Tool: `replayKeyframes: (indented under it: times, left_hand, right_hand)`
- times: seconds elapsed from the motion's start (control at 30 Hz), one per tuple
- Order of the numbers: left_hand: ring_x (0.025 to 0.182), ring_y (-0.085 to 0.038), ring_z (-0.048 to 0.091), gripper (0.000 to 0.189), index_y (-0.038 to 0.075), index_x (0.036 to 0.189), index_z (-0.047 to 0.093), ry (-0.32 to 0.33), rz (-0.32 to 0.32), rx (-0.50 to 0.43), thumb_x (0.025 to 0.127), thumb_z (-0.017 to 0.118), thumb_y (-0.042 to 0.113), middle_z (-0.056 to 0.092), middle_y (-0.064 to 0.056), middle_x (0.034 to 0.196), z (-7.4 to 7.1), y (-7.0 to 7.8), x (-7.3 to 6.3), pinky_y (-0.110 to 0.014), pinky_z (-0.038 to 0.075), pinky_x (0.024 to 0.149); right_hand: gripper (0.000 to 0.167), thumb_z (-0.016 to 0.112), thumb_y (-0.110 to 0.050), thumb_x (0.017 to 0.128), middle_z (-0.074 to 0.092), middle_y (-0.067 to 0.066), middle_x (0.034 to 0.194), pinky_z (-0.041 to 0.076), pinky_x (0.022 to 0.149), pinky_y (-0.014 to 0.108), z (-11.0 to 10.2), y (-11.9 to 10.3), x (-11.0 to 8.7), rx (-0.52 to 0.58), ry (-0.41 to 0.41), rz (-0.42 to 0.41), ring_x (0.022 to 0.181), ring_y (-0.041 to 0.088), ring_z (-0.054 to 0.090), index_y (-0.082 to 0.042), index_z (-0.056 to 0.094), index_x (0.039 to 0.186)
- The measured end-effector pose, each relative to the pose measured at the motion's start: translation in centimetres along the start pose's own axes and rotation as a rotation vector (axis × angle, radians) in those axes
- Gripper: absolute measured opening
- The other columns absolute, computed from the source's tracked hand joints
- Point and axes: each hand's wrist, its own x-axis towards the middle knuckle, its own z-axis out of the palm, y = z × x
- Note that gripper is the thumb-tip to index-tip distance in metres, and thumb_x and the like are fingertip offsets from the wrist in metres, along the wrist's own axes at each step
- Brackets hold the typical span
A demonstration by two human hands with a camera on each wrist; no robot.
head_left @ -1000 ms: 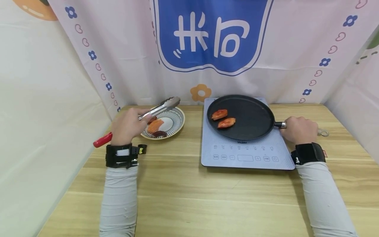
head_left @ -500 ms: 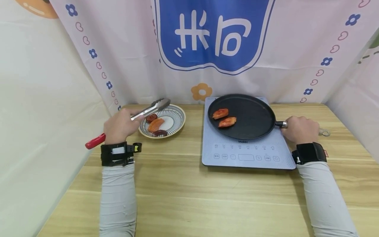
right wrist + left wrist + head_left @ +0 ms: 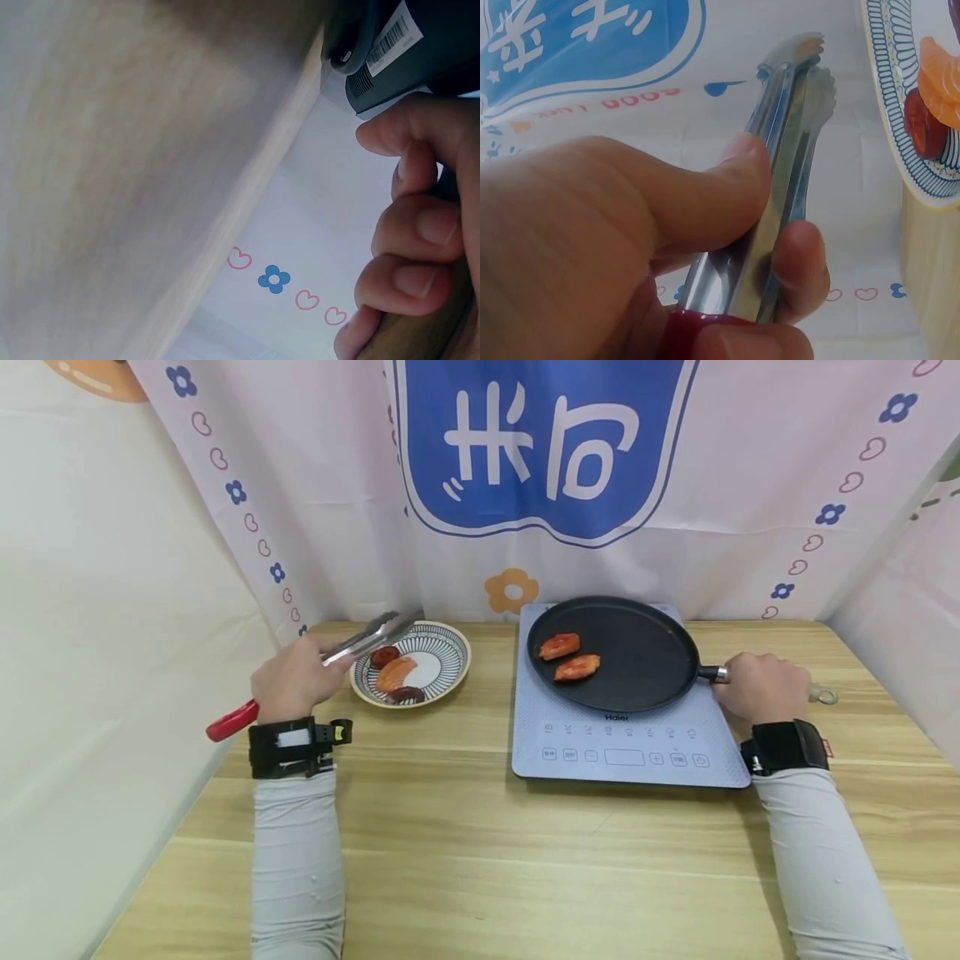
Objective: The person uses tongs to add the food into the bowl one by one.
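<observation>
My left hand (image 3: 292, 679) grips metal tongs (image 3: 784, 150) with red handle ends, thumb on one arm and fingers on the other. Their tips are slightly apart, over the far left rim of a patterned plate (image 3: 452, 681), with nothing between them. On the plate lie an orange salmon-like piece (image 3: 395, 675) and dark red pieces (image 3: 407, 695). My right hand (image 3: 761, 687) is curled round the handle of a flat black pan (image 3: 637, 652). Two reddish-brown chicken wing pieces (image 3: 577, 667) lie at the pan's left side.
The pan sits on a pale induction cooker (image 3: 622, 743) with touch buttons along its front. Under everything is a wooden table (image 3: 480, 860). A printed curtain (image 3: 337, 527) hangs right behind the table's back edge.
My left hand has drawn back to the left with the tongs, whose tips moved left across the plate. My right hand stays on the pan handle, and the wings lie unchanged.
</observation>
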Motion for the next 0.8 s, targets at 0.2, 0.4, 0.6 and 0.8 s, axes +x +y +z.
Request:
replayKeyframes:
  times: [0.2,0.4,0.6,0.8]
  left_hand:
    - [0.072,-0.029,0.054,0.049,0.008,0.14,0.067,-0.019,-0.033,-0.003,0.106,0.059,0.042,0.065,-0.014,0.087,0.08,-0.39,0.06,-0.041,0.036,0.063]
    - [0.072,-0.028,0.053,0.051,0.008,0.141,0.065,-0.05,-0.057,0.01,0.105,0.059,0.045,0.066,-0.013,0.088,0.33,-0.76,0.19,-0.041,0.037,0.064]
    - [0.072,-0.028,0.053,0.052,0.004,0.133,0.068,-0.084,-0.091,0.022,0.105,0.057,0.047,0.062,-0.01,0.082,0.29,-0.75,0.12,-0.04,0.036,0.066]
    - [0.072,-0.027,0.053,0.053,0.0,0.126,0.07,-0.106,-0.107,0.019,0.104,0.058,0.047,0.062,-0.008,0.079,0.39,-1.01,0.22,-0.04,0.036,0.068]
  right_hand:
    - [0.033,0.071,-0.023,0.088,0.052,0.008,0.058,0.037,0.053,0.047,0.01,-0.08,0.02,0.001,0.001,0.002,0.058,0.032,0.05,-0.01,0.06,0.06]
    - [0.033,0.071,-0.022,0.087,0.051,0.007,0.057,0.036,0.053,0.045,0.07,-0.24,0.08,-0.001,0.012,0.003,0.057,0.031,0.049,-0.011,0.059,0.059]
    - [0.035,0.072,-0.022,0.086,0.051,0.006,0.057,0.035,0.052,0.044,0.24,-0.12,0.09,0.001,0.028,-0.002,0.057,0.031,0.048,-0.011,0.056,0.057]
    - [0.034,0.072,-0.022,0.087,0.051,0.007,0.057,0.035,0.052,0.045,0.26,-0.06,0.14,0.003,0.026,-0.001,0.057,0.031,0.048,-0.011,0.058,0.058]
